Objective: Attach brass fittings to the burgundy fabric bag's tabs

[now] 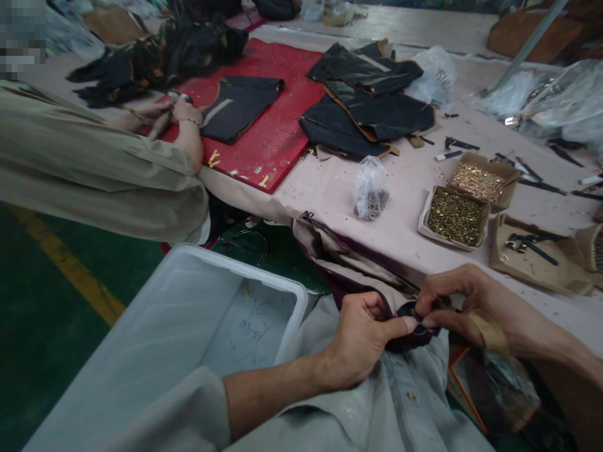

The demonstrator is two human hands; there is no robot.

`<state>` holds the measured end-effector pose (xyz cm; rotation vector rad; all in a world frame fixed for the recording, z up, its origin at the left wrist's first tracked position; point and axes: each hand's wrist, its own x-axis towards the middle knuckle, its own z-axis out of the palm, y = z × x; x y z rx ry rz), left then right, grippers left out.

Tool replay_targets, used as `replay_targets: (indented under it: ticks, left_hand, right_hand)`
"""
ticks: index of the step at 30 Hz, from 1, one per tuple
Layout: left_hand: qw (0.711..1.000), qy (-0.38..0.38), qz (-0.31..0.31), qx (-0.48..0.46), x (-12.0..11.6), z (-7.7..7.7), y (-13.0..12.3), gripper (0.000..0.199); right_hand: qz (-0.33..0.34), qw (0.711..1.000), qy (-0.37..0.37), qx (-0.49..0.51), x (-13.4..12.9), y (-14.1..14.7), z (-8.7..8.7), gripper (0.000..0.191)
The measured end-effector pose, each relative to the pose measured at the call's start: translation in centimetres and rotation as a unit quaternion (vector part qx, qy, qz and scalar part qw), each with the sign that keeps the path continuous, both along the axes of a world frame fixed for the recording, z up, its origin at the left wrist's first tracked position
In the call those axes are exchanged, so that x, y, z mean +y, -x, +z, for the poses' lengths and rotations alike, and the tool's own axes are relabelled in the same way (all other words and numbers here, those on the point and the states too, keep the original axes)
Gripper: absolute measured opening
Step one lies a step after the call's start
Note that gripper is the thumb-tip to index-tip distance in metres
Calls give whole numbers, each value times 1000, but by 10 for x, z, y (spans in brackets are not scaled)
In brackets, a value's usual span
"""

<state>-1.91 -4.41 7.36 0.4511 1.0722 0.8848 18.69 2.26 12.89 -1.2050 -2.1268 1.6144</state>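
Observation:
A dark maroon bag (339,273) with a beige lining lies across my lap, its mouth gaping and its far end resting against the table edge. My left hand (360,339) grips the near edge of the bag, thumb pressed on it near the corner. Opposite it, my right hand (452,301) pinches the same corner, with the fingertips of both hands almost meeting. A small dark piece shows between them, too hidden to name. Around my right hand's palm runs a tan band (490,333).
Boxes of brass-coloured rivets (455,216) and copper-coloured bits (478,182) stand on the table. A cardboard tray (532,254) holds small black straps. Left of me is a pale plastic bin (188,301). A co-worker's hands (183,116) work by a red board (277,81) with dark panels.

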Motion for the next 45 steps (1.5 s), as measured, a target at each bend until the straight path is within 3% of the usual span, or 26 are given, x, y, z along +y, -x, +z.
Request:
replay_targets:
  ticks: [4, 9, 16, 20, 24, 26, 30, 34, 38, 41, 45]
  left_hand:
    - [1000, -10, -14, 18, 0, -1, -1, 35]
    - [1000, 8, 6, 29, 1, -5, -2, 37]
    - [999, 37, 34, 5, 7, -9, 2, 37]
    - [998, 42, 54, 6, 12, -7, 6, 37]
    - [998, 30, 60, 14, 16, -5, 9, 36]
    - [998, 24, 60, 10, 16, -4, 9, 35]
    - [997, 27, 67, 6, 16, -3, 8, 35]
    - [997, 42, 69, 8, 16, -3, 7, 35]
    - [997, 38, 66, 21, 18, 0, 6, 35]
    - [997, 30, 71, 18, 19, 4, 7, 35]
    - [996, 33, 73, 26, 21, 5, 8, 33]
  right_hand:
    - [-26, 995, 96, -22, 4, 3, -9, 7]
    - [-91, 979, 182, 21, 7, 6, -29, 12]
    - [-163, 966, 183, 80, 2, 6, -44, 26]
    - [-225, 965, 96, 100, -15, 11, -49, 23]
    - [-275, 954, -94, 68, -34, 21, -51, 9]
    - [-261, 940, -205, 78, -40, 26, -50, 7]
    - [-185, 905, -370, 99, -45, 29, -48, 32]
    - [-149, 887, -433, 64, -49, 28, -46, 47]
    - [-163, 873, -454, 69, -50, 30, -49, 51]
    - [-178, 856, -482, 62, -53, 34, -56, 54]
    - [-147, 830, -538, 6, -59, 35, -69, 59]
